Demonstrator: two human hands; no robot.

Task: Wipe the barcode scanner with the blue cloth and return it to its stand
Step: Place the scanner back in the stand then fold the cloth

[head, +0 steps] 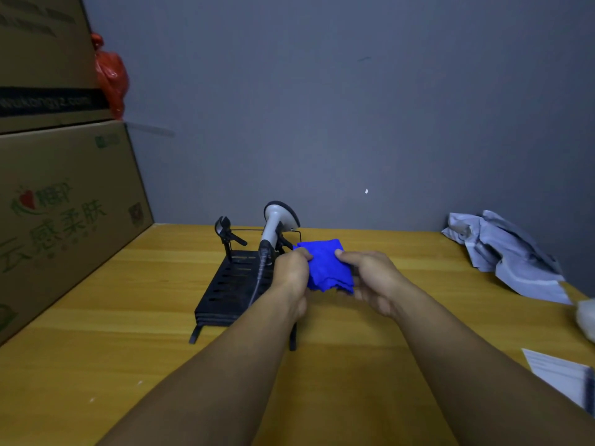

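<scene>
Both my hands grip the blue cloth (326,267): left hand (291,272), right hand (370,278). Barcode scanner (273,225) sits in its stand (230,284) just beyond the left hand.

Views: one only, the head camera; no second view shares the scene.
Position: worn on the person's head, above the near edge of the wooden table (354,365).
Direction: looks forward and down across the table toward the grey wall (322,107) behind it.
Nearness: both forearms run in from the bottom edge; the left hand (291,272) and the right hand (370,278) sit near mid-frame, close to the lens.
Lens: wide-angle; the stacked cardboard boxes (64,204) at left lean and bend near the frame edge.
Span: takes in the black stand (231,284) at centre, the crumpled grey bag (508,252) at far right, and papers (560,375) at the lower right corner.
</scene>
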